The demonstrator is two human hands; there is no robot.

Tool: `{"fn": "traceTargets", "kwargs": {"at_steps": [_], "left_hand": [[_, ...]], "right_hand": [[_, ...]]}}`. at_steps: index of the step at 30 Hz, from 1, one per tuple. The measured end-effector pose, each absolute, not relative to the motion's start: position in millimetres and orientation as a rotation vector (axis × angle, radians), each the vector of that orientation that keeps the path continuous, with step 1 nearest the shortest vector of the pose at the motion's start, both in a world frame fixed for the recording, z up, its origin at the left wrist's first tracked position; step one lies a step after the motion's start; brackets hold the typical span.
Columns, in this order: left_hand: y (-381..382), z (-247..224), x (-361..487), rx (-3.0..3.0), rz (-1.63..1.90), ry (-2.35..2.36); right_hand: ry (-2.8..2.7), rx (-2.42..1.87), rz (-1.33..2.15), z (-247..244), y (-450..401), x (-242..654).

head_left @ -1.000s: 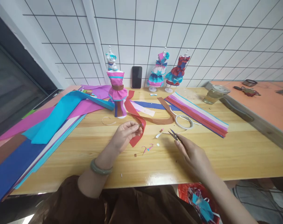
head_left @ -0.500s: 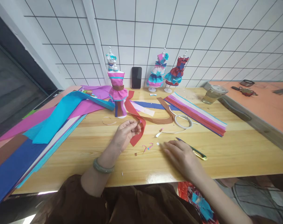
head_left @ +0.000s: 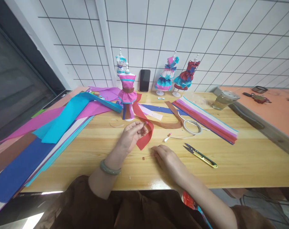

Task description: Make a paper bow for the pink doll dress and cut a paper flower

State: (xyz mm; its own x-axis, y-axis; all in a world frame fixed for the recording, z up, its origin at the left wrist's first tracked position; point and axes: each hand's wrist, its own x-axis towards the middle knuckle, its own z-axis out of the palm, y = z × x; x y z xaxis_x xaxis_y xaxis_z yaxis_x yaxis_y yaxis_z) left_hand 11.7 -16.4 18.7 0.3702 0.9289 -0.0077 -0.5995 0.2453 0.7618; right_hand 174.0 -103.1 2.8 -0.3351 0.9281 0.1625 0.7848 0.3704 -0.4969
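My left hand [head_left: 132, 135] hovers over the red paper strip [head_left: 144, 140], thumb and fingers pinched together. A tiny pink bit shows at its fingertips; its kind is too small to make out. Palm down on the wood, my right hand [head_left: 167, 157] has its fingers bent and pressed together at the tips; whatever lies under them is hidden. A brown scrap [head_left: 143, 158] is left of it. To its right lie the thread snips [head_left: 201, 156], blades apart. Behind my left hand stands a small dress form [head_left: 127, 92] in pink, brown and blue paper.
Long coloured paper strips [head_left: 60, 122] cover the left side. A roll of tape [head_left: 192, 127], a brown strip [head_left: 168, 124] and a striped paper stack [head_left: 206, 119] lie at right. Along the wall are a phone [head_left: 144, 80], more dressed forms [head_left: 165, 76] and a glass cup [head_left: 224, 100].
My right hand has slid left across the table, away from the snips. The small pink curls and white scrap between the hands no longer show. My left hand keeps its pinch. The view has shifted slightly.
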Motion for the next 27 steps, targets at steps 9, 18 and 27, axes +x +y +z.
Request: {"fn": "traceTargets", "kwargs": {"at_steps": [9,18,27], "left_hand": [[-16,17,11,0.75,1.112,0.515],[-16,17,11,0.738,1.111,0.514],[-22,24,12,0.838,1.021,0.438]], "right_hand": [[-1.977,-1.704,0.334,21,-37,250],[-2.439,-1.542,0.461,20,-16,259],[-2.319,-1.592,0.377,22,-11,254]]}}
